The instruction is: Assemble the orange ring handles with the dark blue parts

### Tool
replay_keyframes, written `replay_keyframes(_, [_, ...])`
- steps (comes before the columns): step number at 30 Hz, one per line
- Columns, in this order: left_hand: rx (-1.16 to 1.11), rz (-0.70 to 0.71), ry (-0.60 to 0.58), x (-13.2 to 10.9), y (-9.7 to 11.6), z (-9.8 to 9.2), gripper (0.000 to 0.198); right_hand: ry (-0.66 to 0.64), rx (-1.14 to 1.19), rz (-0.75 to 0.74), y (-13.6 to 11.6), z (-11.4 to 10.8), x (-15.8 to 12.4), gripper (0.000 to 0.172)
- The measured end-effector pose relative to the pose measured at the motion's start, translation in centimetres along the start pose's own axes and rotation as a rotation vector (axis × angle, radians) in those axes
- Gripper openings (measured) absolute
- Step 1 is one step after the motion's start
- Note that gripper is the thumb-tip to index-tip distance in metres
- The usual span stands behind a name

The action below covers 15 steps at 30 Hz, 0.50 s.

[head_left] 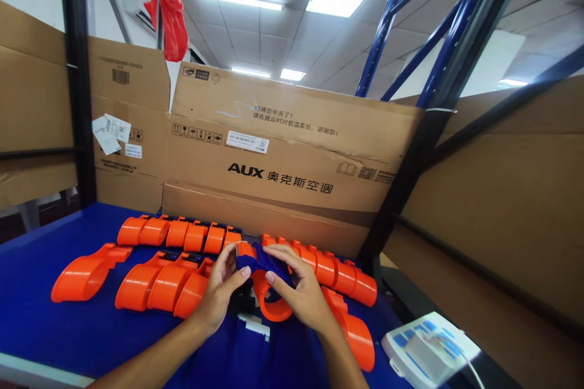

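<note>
My left hand (219,289) and my right hand (301,292) meet over the blue table (41,316), both closed on one piece: a dark blue part (258,260) joined to an orange ring-shaped part (269,310). The left thumb and fingers pinch its left end. The right fingers lie over its top and right side. Rows of orange curved plastic shells (177,234) lie behind and beside the hands, some with blue inserts.
A single orange shell (84,273) lies at the left. More orange shells (356,334) run to the right. A white device with blue buttons (429,349) sits at the table's right edge. Cardboard boxes (283,158) wall the back. A small white piece (255,325) lies below the hands.
</note>
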<state>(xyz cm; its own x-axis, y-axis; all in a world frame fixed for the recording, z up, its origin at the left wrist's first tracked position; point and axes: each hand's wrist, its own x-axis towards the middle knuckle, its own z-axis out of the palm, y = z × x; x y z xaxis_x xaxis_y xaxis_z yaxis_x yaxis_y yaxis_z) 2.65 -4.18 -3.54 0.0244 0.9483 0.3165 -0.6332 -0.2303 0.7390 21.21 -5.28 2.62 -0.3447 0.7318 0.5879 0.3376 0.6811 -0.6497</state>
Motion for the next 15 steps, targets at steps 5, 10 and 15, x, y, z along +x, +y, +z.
replay_keyframes(5, [0.008,0.005,-0.009,0.0,-0.2,-0.2,0.055,-0.003,-0.005,0.002,0.0,0.0,0.0,0.037])
replay_keyframes(10, [0.016,0.044,-0.054,0.1,-0.4,-0.7,0.061,-0.012,-0.045,0.017,0.0,0.0,-0.4,0.049])
replay_keyframes(15, [0.045,0.071,-0.095,-0.1,-0.4,-1.1,0.068,-0.049,-0.173,-0.008,-0.1,0.1,-1.0,0.062])
